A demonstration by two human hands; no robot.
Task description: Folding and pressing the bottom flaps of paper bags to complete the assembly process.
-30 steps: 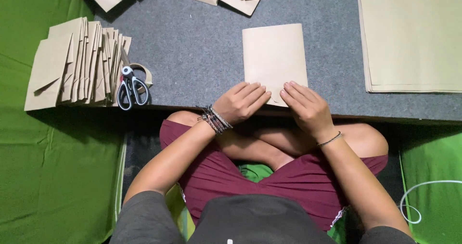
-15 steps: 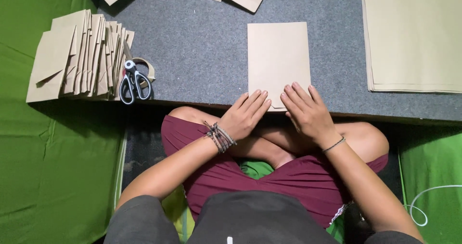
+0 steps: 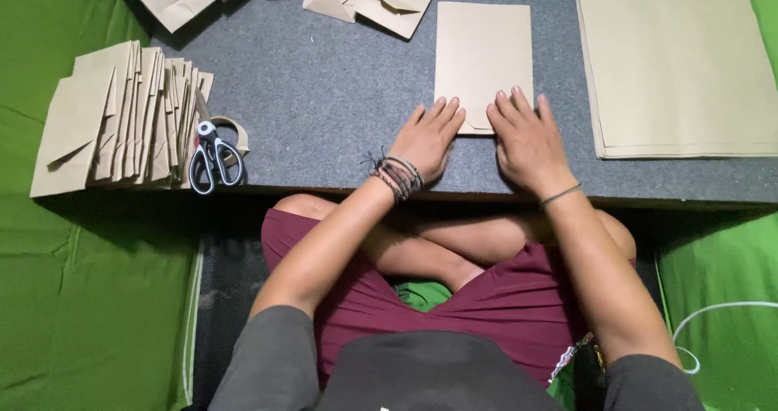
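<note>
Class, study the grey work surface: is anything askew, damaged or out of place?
Nothing looks damaged. The scissors sit at the board's near edge, against the fanned stack of folded brown pieces, which overhangs onto the green mat. Both hands press the brown sheet flat.

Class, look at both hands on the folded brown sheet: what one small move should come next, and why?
Probably slide the fingers along the near edge to press the crease. Both the left hand and the right hand lie flat on the near end of the folded brown sheet, which rests on the grey board, so it seems folded and ready for flattening.
</note>
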